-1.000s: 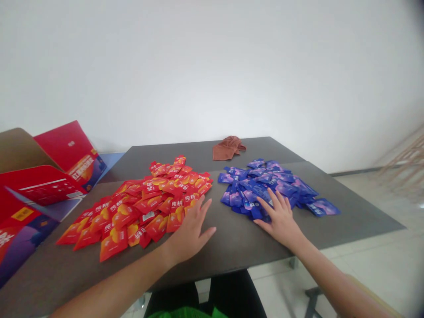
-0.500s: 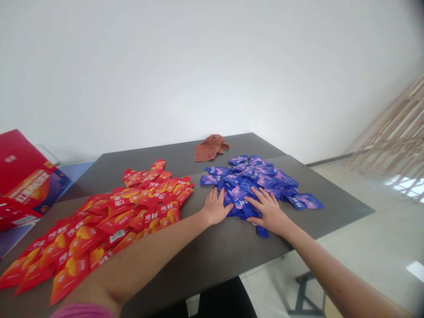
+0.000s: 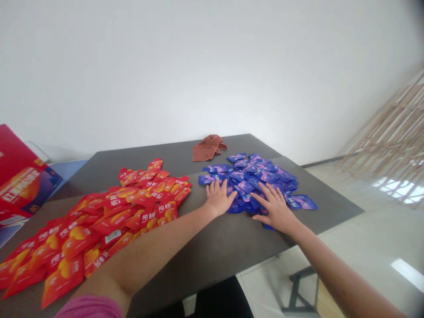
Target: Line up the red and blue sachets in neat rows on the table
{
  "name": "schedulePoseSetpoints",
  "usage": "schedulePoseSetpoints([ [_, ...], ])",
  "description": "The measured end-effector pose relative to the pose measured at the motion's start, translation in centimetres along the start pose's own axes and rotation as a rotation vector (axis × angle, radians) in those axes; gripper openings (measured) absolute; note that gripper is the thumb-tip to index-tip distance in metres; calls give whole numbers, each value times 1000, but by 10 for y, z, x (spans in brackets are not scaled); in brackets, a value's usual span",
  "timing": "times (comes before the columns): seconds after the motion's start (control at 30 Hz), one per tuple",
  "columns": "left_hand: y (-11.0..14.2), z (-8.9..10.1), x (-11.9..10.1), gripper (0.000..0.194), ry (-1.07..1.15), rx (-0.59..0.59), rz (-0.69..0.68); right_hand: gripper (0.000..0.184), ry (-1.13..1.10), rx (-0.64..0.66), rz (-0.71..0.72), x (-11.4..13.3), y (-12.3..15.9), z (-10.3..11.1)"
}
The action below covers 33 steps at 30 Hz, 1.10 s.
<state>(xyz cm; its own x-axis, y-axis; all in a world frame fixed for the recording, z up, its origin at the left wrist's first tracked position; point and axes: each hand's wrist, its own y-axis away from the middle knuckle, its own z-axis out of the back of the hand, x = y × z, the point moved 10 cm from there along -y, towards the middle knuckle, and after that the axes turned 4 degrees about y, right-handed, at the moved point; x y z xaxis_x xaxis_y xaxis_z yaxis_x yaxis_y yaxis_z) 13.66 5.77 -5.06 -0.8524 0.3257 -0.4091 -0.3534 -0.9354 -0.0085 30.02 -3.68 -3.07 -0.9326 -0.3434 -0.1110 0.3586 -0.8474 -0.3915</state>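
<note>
Your left hand (image 3: pixel 217 199) and right hand (image 3: pixel 275 211) lay at glossy blue flat packets (image 3: pixel 269 176)
Both hands' fingers were spread apart; glossy red-orange packets (image 3: pixel 79 240) lay leftward.

- We are seeing blue sachets (image 3: pixel 256 176) and red sachets (image 3: pixel 114 214) showing smooth, slightly glossy, plastic-like film.
- We are finding soft, matt cloth in the crumpled brown rag (image 3: pixel 207 149).
- We are noting the table (image 3: pixel 195 247) looking smooth and matt.
- We are seeing printed cardboard in the carton (image 3: pixel 23 172).
- We are watching the glossy floor (image 3: pixel 357 251) reflecting light.
- We are viewing a smooth, matt wall (image 3: pixel 212 70).
</note>
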Motion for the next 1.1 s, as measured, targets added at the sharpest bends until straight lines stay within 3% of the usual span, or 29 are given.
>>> schedulePoseSetpoints([
  [0.1,-3,20,22,77,-37,-126,52,70,-10,9,42,23,10,2],
  [0.23,-16,4,40,75,-74,-1,125,55,-2,78,42,29,16,-11],
  [0.47,-28,-25,3,58,-21,64,29,42,1,86,65,2,20,-22],
  [0.57,-32,-19,-9,55,-7,55,-19,41,11,66,75,-5,21,-23],
  [0.67,-22,2,-14,54,-11,3,-65,41,46,38,89,-6,22,-22],
  [0.77,16,32,-10,48,-28,-76,-122,43,73,-23,88,-3,25,-14],
  [0.9,112,73,21,48,-49,-225,-244,49,29,-111,106,22,29,8],
  [1.0,181,98,79,49,-103,-323,-159,59,-108,-124,164,63,21,23],
  [1.1,222,111,138,50,-187,-365,23,63,-283,-66,242,117,-5,27],
])
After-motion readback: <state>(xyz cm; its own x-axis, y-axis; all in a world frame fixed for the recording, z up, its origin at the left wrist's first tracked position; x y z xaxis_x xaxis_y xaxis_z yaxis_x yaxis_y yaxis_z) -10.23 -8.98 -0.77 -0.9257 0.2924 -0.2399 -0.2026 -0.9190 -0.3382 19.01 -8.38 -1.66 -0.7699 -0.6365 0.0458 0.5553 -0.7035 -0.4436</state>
